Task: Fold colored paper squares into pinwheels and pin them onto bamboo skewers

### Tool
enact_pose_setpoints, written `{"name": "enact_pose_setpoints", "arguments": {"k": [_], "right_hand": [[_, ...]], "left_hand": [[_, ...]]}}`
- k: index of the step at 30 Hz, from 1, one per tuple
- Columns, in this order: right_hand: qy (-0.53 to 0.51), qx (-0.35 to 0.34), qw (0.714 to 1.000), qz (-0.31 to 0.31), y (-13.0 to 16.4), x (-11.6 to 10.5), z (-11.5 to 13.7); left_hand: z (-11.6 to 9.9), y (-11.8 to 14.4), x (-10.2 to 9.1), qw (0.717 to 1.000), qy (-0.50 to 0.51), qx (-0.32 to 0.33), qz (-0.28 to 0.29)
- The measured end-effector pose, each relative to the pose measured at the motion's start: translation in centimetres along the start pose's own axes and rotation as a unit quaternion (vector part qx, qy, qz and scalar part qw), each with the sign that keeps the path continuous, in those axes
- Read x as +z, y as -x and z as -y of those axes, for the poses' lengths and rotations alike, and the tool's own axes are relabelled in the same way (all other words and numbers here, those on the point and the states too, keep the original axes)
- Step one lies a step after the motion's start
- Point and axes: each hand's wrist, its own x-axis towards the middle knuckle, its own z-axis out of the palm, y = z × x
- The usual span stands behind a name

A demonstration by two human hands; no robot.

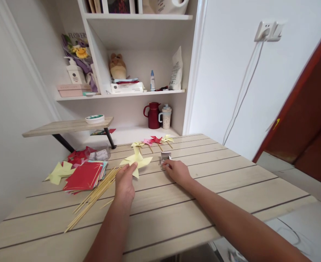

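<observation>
My left hand [125, 183] is closed on a pale yellow paper pinwheel [138, 159], pinching it between thumb and fingers above the table. My right hand [179, 172] reaches to a small open box [165, 155] with tiny shiny bits in it. Its fingertips are pressed together at the near side of the box, and whatever they hold is too small to make out. Beside my left hand lies a loose bundle of thin wooden sticks [94, 196]. Behind the box are several finished pinwheels on sticks, among them a red pinwheel [156, 139] and a pink pinwheel [148, 142].
Left of the sticks lies a stack of coloured paper squares [82, 176], with a yellow folded paper [59, 172] and a clear plastic container [98, 153] nearby. A small raised shelf [64, 126] stands at the back left. A red jug [153, 115] and a cup [166, 117] stand behind the table.
</observation>
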Motion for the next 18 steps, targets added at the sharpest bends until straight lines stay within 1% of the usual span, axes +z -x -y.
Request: {"name": "enact_pose_setpoints", "arguments": {"k": [3,12,18], "right_hand": [[0.036,-0.006,0.999,0.001,-0.08,0.30,0.45],[0.085,0.001,0.996,0.002,-0.04,0.19,0.64],[0.110,0.025,0.994,0.011,-0.25,0.32,0.91]], "left_hand": [[0.11,0.09,0.03,1.000,0.003,0.010,0.017],[0.33,-0.22,-0.25,1.000,-0.001,0.017,0.005],[0.38,-0.10,-0.15,1.000,0.012,0.017,0.006]]}}
